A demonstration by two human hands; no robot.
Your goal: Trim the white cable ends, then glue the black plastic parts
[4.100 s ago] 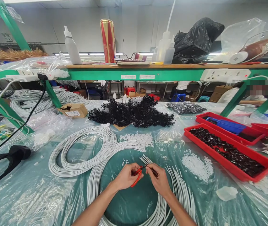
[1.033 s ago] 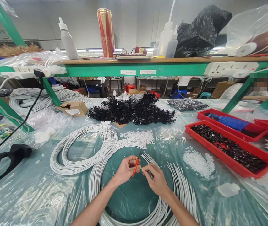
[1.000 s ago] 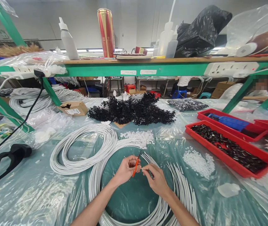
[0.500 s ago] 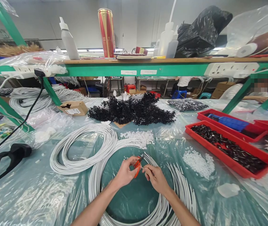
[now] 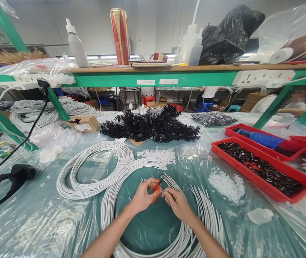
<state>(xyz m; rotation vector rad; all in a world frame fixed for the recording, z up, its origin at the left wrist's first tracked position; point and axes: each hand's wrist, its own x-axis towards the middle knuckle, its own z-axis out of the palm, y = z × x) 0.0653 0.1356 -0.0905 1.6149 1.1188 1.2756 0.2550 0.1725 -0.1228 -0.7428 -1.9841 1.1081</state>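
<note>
My left hand (image 5: 142, 196) is closed around small orange-handled cutters (image 5: 156, 187), their tip pointing up and to the right. My right hand (image 5: 178, 204) pinches the end of a thin white cable right at the cutter jaws. Both hands hover over the middle of a large coil of white cable (image 5: 201, 218) lying on the plastic-covered table. A second white coil (image 5: 93, 168) lies to the left.
A pile of black parts (image 5: 153, 127) and heaps of small white pieces (image 5: 224, 184) lie beyond the hands. Red trays (image 5: 260, 170) with dark parts stand at the right. A black corded tool (image 5: 15, 175) lies at the left. A green shelf (image 5: 153, 77) carries bottles and a can overhead.
The cutters in my left hand tilted and their jaws met the cable end held by my right hand, which moved slightly left. The view barely shifted.
</note>
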